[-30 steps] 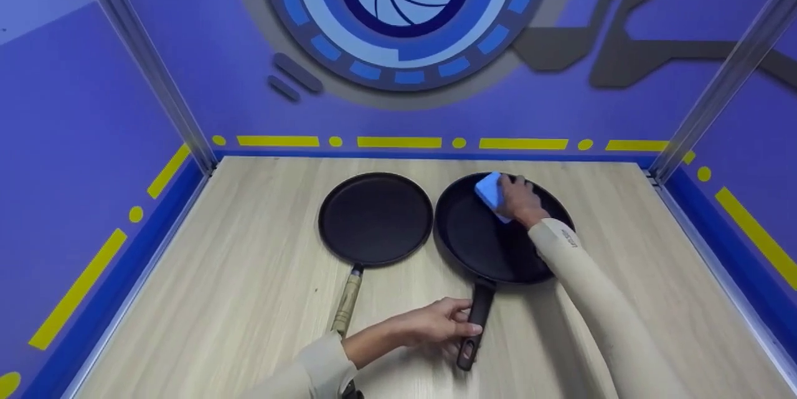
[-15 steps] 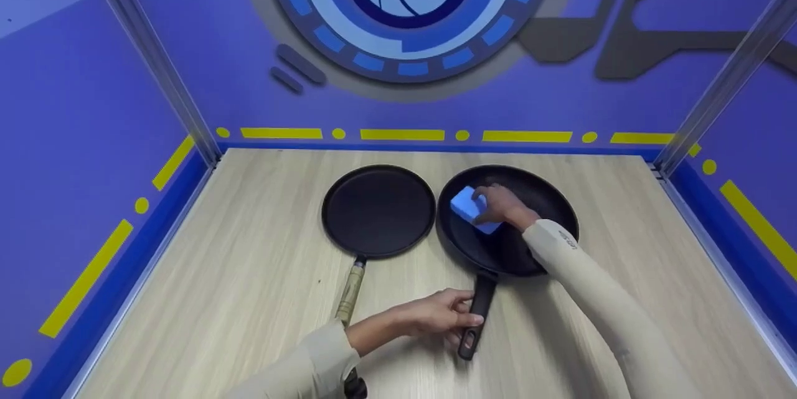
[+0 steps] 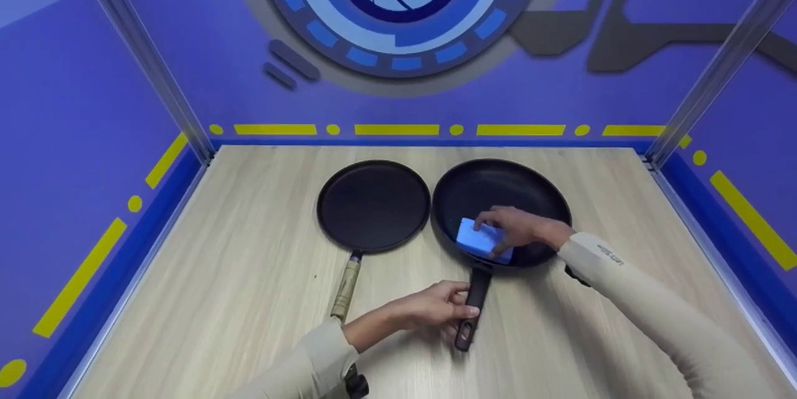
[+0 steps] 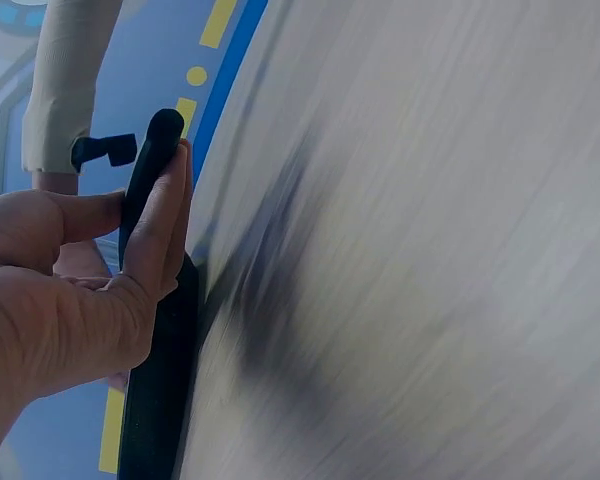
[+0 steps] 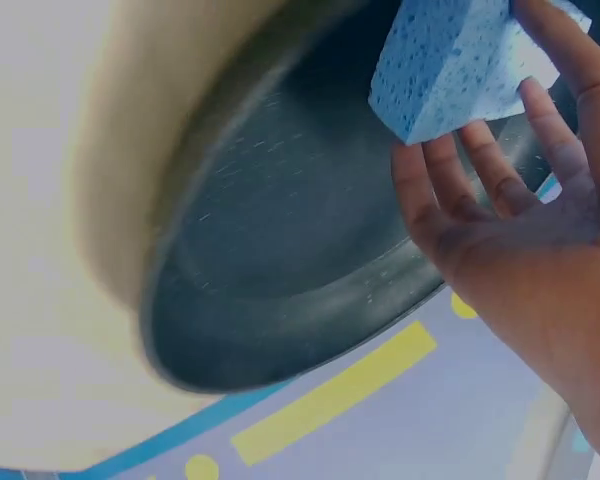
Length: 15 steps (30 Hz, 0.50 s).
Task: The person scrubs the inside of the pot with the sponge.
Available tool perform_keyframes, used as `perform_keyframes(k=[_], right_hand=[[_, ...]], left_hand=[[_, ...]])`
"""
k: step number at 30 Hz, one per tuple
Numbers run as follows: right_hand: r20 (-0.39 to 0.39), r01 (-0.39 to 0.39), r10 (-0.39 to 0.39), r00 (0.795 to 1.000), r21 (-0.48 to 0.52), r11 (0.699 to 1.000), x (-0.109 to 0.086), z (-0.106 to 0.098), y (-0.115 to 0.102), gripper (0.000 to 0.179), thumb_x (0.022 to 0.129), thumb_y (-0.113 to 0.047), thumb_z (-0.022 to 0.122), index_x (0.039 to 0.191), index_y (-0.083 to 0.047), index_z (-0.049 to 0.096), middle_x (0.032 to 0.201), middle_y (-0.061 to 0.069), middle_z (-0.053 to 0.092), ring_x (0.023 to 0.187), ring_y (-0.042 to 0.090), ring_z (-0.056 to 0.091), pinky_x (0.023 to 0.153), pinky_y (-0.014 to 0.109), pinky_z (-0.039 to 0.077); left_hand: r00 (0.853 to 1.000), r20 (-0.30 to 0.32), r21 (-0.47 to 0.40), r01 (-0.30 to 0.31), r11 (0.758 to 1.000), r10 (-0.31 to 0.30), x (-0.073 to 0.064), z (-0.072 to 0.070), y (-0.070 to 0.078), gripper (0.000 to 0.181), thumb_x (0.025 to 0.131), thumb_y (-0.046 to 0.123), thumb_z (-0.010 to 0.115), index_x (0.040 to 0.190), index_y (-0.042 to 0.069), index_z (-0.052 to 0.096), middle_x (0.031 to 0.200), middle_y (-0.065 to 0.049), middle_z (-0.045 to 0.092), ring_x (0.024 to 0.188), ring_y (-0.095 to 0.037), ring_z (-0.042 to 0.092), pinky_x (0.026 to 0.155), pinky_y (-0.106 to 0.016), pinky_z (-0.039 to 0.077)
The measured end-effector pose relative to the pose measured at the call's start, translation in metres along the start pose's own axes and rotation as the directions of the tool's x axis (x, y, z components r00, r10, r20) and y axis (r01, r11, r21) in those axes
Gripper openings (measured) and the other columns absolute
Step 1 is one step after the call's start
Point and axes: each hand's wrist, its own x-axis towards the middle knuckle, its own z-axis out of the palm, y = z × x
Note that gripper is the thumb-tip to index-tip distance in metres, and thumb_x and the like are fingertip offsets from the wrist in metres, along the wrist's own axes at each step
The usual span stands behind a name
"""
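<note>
A deep black frying pan (image 3: 498, 184) sits on the right half of the wooden table. My left hand (image 3: 436, 309) grips its black handle (image 3: 478, 287), thumb on one side and fingers on the other, as the left wrist view shows the hand (image 4: 90, 290) up close. Inside the pan, near the handle end, my right hand (image 3: 514, 228) holds a light blue sponge (image 3: 479, 238) between thumb and fingers. The right wrist view shows the porous sponge (image 5: 450, 70) at the fingertips, over the dark pan surface (image 5: 280, 200), which carries small light specks.
A flat black griddle pan (image 3: 373, 206) with a wood-look handle (image 3: 346, 290) lies left of the frying pan, their rims side by side. My left sleeve (image 3: 311, 361) overlaps that handle's end. Blue printed walls (image 3: 398, 106) with metal corner posts enclose the table (image 3: 249, 231) at back and sides.
My right hand has swept the sponge from the pan's far side, along its left, to the near edge by the handle. The left hand keeps its grip on the handle.
</note>
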Motion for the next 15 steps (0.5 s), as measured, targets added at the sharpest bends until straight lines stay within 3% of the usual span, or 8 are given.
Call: perform_keyframes(k=[3,6,10,15], right_hand=[[0.014,0.026,-0.025,1.0,-0.028,0.999,-0.004,0.0,0.002,0.054,0.076,-0.021,0.092,0.122,-0.012,0.065,0.11,0.016,0.061,0.101,0.033,0.057,0.085,0.048,0.051],[-0.004,0.011,-0.011,1.0,-0.092,0.996,-0.001,0.0,0.002,0.053,0.077,-0.023,0.092,0.122,-0.015,0.065,0.122,0.02,0.062,0.114,0.04,0.059,0.09,0.054,0.053],[-0.074,-0.055,0.041,0.996,-0.202,0.978,0.015,-0.003,0.001,0.053,0.079,-0.025,0.09,0.125,-0.018,0.066,0.131,0.022,0.061,0.118,0.043,0.06,0.09,0.059,0.054],[-0.187,-0.169,0.122,0.975,-0.258,0.951,0.036,-0.007,0.012,0.051,0.087,-0.024,0.083,0.132,-0.012,0.062,0.123,0.024,0.06,0.111,0.043,0.061,0.09,0.059,0.055]], left_hand=[[1.0,0.01,0.001,0.001,1.0,-0.001,0.0,-0.002,0.0,0.029,0.104,0.007,0.058,0.132,0.006,0.054,0.123,-0.031,0.067,0.063,-0.006,0.067,0.057,-0.02,0.053],[1.0,0.018,0.008,-0.001,1.0,0.001,0.001,-0.003,-0.001,0.03,0.104,0.008,0.058,0.133,0.007,0.054,0.125,-0.031,0.067,0.064,-0.006,0.067,0.059,-0.021,0.054],[1.0,0.017,-0.017,-0.013,1.0,0.014,0.001,-0.003,-0.001,0.033,0.103,0.007,0.058,0.136,0.006,0.054,0.124,-0.034,0.065,0.065,-0.007,0.068,0.061,-0.021,0.054],[1.0,0.008,-0.03,-0.023,0.999,0.024,0.002,0.0,-0.001,0.031,0.103,0.005,0.059,0.133,0.006,0.055,0.122,-0.032,0.067,0.065,-0.006,0.068,0.06,-0.02,0.054]])
